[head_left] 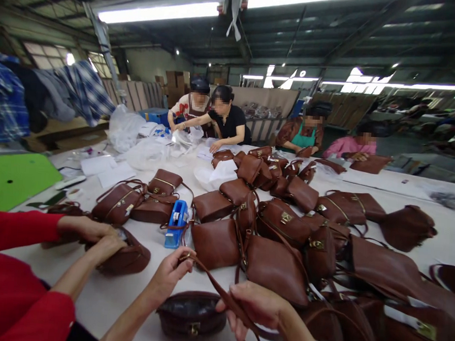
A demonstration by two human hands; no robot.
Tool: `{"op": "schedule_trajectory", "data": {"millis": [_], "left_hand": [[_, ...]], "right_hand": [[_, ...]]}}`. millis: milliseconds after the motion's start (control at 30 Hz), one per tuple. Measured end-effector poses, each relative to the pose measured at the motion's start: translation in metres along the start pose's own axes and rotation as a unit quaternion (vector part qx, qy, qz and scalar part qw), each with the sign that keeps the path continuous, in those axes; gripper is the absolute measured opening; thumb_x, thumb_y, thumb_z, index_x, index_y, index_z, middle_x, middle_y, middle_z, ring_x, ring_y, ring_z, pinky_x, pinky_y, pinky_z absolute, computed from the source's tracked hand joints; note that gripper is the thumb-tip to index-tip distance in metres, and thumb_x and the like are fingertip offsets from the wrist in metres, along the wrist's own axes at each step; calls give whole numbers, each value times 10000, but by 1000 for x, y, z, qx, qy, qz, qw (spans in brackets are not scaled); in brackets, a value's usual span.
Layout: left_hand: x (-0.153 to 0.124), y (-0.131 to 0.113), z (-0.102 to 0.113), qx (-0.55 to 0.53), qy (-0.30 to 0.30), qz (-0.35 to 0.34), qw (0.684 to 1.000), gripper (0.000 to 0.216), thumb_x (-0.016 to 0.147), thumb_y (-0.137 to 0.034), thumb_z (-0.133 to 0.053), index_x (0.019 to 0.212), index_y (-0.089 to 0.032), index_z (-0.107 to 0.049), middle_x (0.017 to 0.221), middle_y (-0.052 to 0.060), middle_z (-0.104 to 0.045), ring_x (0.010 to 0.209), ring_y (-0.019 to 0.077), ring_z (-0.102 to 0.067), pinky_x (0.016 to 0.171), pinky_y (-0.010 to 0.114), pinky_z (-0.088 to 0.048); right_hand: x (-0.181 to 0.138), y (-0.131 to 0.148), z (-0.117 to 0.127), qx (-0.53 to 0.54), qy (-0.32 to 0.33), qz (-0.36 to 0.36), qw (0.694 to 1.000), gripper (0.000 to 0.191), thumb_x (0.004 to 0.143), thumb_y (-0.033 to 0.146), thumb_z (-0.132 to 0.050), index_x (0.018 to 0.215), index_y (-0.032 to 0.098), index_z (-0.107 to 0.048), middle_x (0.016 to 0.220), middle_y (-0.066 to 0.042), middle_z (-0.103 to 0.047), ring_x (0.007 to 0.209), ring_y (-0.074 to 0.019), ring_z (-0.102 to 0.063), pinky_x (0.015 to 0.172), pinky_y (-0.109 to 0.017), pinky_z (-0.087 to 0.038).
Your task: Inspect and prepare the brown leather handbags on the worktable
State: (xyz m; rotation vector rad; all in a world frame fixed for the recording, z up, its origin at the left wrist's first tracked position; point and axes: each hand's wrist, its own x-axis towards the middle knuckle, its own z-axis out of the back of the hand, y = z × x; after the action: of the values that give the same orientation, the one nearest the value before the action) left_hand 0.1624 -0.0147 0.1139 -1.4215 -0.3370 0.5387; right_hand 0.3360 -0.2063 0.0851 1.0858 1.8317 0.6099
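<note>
My left hand [171,272] pinches one end of a brown leather strap [211,280], near a small metal fitting. Lower right, my right hand [256,309] is wrapped around the same strap, which runs down past it toward the bottom edge. Below and between my hands sits a dark brown handbag [191,313] with a metal clasp on its front. Whether the strap is joined to that bag cannot be made out. Just beyond my left hand stands a blue tape dispenser [176,224].
Many brown leather bags [216,241] cover the white table [145,278] ahead and right. At left, a red-sleeved person's hands [107,240] work on another brown bag [125,259]. A green board [17,180] lies far left. Several people sit or stand across the table, near clear plastic [148,153].
</note>
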Motion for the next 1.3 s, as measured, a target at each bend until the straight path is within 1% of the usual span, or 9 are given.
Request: {"op": "schedule_trajectory", "data": {"millis": [233,367,567,667,800,933,1067,1200,1300], "left_hand": [[5,8,14,-198,-63,1,978,567,713,-599,-729,1022,-144,-593,563,-68,-472,496,59,-343,490,220,-235],[5,4,6,-294,-139,-2,946,508,675,-585,-773,861,-129,-648,656,-12,-576,581,77,-467,560,215,-370],[12,-11,2,-399,-168,23,901,505,661,-579,-788,872,-132,-686,864,57,-684,782,159,-618,769,299,-514],[14,-10,10,-383,-181,4,906,487,697,-593,-752,862,-139,-687,950,66,-685,850,171,-627,845,316,-516],[4,5,19,-232,-133,-22,963,603,646,-612,-772,1054,-177,-686,1064,84,-692,1075,262,-603,986,364,-462],[-6,21,16,-136,-80,29,987,529,695,-598,-725,983,-154,-704,1035,109,-712,972,284,-646,866,364,-518],[0,27,17,-248,-165,54,953,484,716,-613,-706,792,-137,-660,857,88,-718,864,246,-668,821,332,-531],[12,30,38,-414,-217,50,883,333,790,-431,-728,722,-161,-545,623,-22,-598,675,157,-638,772,313,-546],[17,35,54,-459,-228,110,852,256,943,-250,-536,714,-171,-456,558,-63,-488,510,80,-533,658,261,-530]], "right_hand": [[45,16,-22,26,-65,54,996,461,551,481,-859,743,134,-626,558,24,-595,440,-93,-557,447,-191,-424],[75,16,-43,26,-129,88,987,454,473,424,-881,637,162,-548,507,53,-548,439,-73,-477,441,-197,-415],[117,22,-78,0,-110,162,981,508,508,447,-855,858,174,-607,528,73,-554,445,-101,-484,453,-226,-389],[121,29,-85,-27,-93,188,977,441,574,503,-814,735,153,-601,539,55,-533,471,-84,-458,475,-221,-335],[120,34,-83,-55,-90,176,979,423,642,530,-770,691,157,-577,511,73,-460,442,-63,-393,463,-216,-321],[123,32,-84,-65,-93,160,981,427,680,558,-735,797,168,-606,553,67,-506,413,-71,-448,425,-207,-361],[105,25,-75,-64,-78,144,984,562,709,569,-706,1100,184,-590,609,71,-553,359,-47,-393,368,-181,-258],[42,-1,-32,-177,-143,77,971,536,722,689,-627,775,156,-654,520,51,-466,394,-48,-300,401,-217,-176],[-18,-34,5,-216,-168,8,962,599,655,803,-589,596,206,-596,507,11,-434,442,-97,-316,456,-276,-225]]}}
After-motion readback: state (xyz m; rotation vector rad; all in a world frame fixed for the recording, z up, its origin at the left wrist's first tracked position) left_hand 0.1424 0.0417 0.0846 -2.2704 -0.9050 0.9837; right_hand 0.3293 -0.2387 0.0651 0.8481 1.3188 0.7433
